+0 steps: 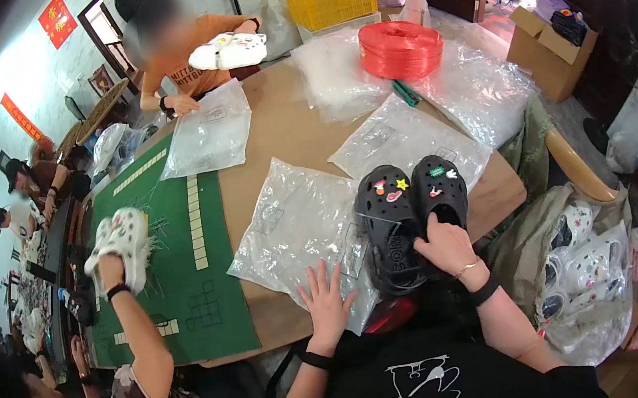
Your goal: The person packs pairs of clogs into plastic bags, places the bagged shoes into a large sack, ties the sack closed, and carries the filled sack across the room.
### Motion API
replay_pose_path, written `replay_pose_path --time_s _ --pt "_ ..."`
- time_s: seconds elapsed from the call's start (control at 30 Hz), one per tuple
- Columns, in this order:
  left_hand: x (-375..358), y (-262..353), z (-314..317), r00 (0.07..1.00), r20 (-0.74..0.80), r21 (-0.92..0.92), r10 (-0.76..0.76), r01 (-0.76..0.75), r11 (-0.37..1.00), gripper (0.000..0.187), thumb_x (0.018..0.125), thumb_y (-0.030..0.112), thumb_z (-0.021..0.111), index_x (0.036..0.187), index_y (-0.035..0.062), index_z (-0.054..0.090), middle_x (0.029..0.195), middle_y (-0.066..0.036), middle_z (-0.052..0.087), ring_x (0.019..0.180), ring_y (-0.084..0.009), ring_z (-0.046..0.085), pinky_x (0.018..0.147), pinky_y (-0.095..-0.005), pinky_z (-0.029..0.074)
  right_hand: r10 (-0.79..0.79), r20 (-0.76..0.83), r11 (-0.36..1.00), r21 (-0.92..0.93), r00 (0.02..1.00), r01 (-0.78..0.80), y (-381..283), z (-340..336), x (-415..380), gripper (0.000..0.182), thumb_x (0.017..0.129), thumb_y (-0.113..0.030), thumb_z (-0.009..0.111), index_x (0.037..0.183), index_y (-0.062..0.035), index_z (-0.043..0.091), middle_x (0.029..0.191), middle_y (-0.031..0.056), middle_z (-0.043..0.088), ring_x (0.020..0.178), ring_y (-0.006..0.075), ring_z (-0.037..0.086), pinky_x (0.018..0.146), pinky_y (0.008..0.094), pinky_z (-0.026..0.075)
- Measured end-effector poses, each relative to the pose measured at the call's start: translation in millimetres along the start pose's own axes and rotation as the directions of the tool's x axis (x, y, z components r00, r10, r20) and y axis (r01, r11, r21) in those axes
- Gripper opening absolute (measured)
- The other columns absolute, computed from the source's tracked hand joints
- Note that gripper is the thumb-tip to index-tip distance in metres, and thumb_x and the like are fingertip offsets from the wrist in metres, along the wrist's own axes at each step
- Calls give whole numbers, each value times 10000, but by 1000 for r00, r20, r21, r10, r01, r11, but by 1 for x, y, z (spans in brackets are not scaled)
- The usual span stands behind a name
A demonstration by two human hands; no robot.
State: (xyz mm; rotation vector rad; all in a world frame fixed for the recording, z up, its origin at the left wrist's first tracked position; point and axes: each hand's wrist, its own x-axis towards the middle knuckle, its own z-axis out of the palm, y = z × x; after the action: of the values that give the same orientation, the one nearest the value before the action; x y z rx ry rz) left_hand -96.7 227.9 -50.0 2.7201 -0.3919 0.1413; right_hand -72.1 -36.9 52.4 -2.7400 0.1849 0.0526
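My left hand (328,308) lies with its fingers spread on the lower edge of a clear plastic bag (290,223), which is flat on the brown table (283,107). A pair of black clogs (394,233) with colourful charms is in my right hand (449,250); its fingers reach into the opening of the right clog and its thumb is by the left one. The clogs are side by side, toes pointing away from me, just right of the bag. Behind them lies another clear bag (399,136).
A co-worker's hand at left holds white clogs (122,245) over a green mat (222,292). Across the table another person holds white clogs (229,51) and a bag (207,129). Red twine (401,50), green-handled scissors (405,93), and a sack (517,261) with bagged clogs (586,268) are right.
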Motion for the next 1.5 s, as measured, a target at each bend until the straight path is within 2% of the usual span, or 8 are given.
replay_pose_path --time_s 0.17,0.37,0.43,0.6,0.73,1.03,1.43,1.5 --pt "15 -23 0 998 58 99 -34 28 995 667 826 288 679 1421 180 399 1525 -139 258 1425 -388 178 1063 -693 163 23 -103 997 76 994 -15 28 -18 -13 395 819 -291 561 979 66 502 757 291 623 768 449 622 701 522 486" --pt "21 -25 -20 981 -195 116 -16 39 992 445 809 143 662 1239 108 555 1378 -151 428 1316 -355 367 1057 -593 271 34 -207 995 -83 978 -52 55 -33 -29 516 822 -278 576 1174 93 508 701 256 622 700 399 638 630 468 500" --pt "20 -10 -27 989 -140 -254 38 -73 964 386 811 153 664 1180 87 572 1206 -154 525 1156 -351 487 973 -517 369 74 -138 981 -169 988 -97 65 -28 -28 555 820 -294 577 1211 93 504 710 254 626 696 389 642 636 462 507" --pt "16 15 -12 985 -80 -262 151 -167 951 251 806 200 690 1016 96 602 1005 -91 557 910 -313 580 709 -393 489 55 -151 980 -182 987 -82 74 -28 -16 643 807 -399 609 1213 87 499 750 227 657 726 379 653 650 460 513" --pt "17 12 -7 987 -75 -247 141 -155 957 198 834 193 666 995 96 603 950 -86 582 864 -318 601 694 -400 491 99 -93 970 -213 991 -117 73 -28 -17 645 820 -406 605 1214 90 491 770 232 659 747 372 656 661 456 514" --pt "20 6 -2 967 -160 -435 -198 111 894 128 885 173 588 994 108 607 800 -130 627 778 -348 630 643 -432 480 69 -202 987 -128 977 -97 88 -19 -22 609 825 -345 617 1221 104 507 756 235 637 752 381 634 671 464 487" --pt "17 5 3 992 -55 -191 -115 103 976 316 862 145 555 1174 173 517 807 -118 633 651 -357 623 561 -463 481 -231 -284 973 -69 931 221 87 -29 -54 413 803 -193 646 1114 43 511 709 221 605 672 384 616 603 454 474" --pt "18 14 3 995 -97 40 -29 33 999 331 864 156 552 1190 182 504 820 -109 632 596 -355 614 511 -463 483 -279 -260 960 -89 924 265 77 -28 -55 395 810 -208 650 1094 36 525 660 210 580 620 372 597 569 449 472"
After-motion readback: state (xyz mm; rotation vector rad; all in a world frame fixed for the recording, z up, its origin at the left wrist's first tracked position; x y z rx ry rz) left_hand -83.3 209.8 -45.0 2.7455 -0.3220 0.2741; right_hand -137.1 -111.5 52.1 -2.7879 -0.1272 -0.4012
